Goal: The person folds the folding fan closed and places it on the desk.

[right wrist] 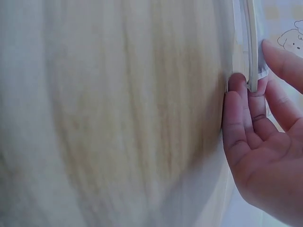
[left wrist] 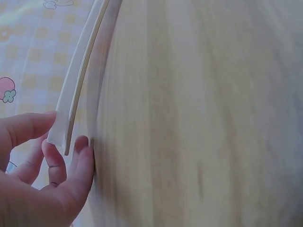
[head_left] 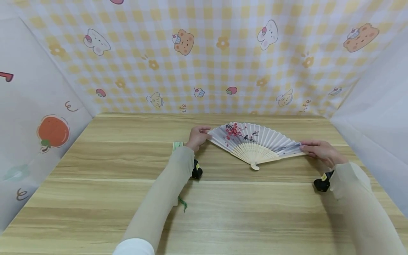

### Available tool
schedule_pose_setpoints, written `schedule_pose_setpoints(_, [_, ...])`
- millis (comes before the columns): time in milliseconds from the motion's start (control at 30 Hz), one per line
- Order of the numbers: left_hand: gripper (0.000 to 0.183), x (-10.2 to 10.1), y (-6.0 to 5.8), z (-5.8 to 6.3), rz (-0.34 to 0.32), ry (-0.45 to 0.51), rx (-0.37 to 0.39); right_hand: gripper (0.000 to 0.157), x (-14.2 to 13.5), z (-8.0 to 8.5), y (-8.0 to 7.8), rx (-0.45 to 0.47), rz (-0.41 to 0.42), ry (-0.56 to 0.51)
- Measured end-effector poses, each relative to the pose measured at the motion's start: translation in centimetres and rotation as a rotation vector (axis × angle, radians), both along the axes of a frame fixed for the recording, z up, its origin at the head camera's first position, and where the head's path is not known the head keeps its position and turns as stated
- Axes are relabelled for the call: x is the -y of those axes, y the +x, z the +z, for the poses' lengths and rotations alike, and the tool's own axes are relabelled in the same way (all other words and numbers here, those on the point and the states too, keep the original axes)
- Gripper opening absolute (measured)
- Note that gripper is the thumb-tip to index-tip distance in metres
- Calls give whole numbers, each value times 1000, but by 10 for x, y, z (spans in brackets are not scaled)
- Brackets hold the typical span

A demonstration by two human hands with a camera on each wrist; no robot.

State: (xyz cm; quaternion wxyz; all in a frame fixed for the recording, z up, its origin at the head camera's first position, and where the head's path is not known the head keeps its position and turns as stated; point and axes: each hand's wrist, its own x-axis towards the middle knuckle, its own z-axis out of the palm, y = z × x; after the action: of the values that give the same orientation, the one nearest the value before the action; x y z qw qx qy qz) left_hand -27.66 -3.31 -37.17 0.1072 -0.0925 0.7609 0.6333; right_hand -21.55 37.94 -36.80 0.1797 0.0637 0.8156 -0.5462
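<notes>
A folding fan (head_left: 255, 141) is spread wide over the wooden table, its pale pleated leaf printed with red blossoms and dark birds. Its bare ribs meet at a pivot toward the person. The left hand (head_left: 198, 137) pinches the fan's left outer end between thumb and fingers; the left wrist view shows the fan's edge (left wrist: 78, 80) held there. At the opposite end, the right hand (head_left: 322, 150) grips the right outer corner, thumb on the leaf and fingers beneath. In the right wrist view the fingertips (right wrist: 233, 106) lie close to the tabletop below the fan's edge (right wrist: 253, 47).
A green patterned strip (head_left: 177, 145) lies partly hidden behind the left forearm, and a green cord (head_left: 183, 203) shows beside that arm. Yellow checked cloth (head_left: 216, 63) hangs behind the table (head_left: 248, 216), with white cloth at both sides.
</notes>
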Motion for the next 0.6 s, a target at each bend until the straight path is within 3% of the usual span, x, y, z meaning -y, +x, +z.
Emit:
schedule_pose_setpoints(133, [41,2,0,0,-1,58,31,61,2,0,0,-9,8,26])
schedule_pose_setpoints(267, [42,4,1,1,-11,73,38,66,4,0,0,-16,12,35])
schedule_pose_setpoints(400, [41,6,2,2,-29,58,32,53,7,1,1,-18,4,1])
schedule_pose_setpoints(600, [41,10,0,2,-74,33,47,17,12,3,3,26,-47,-88])
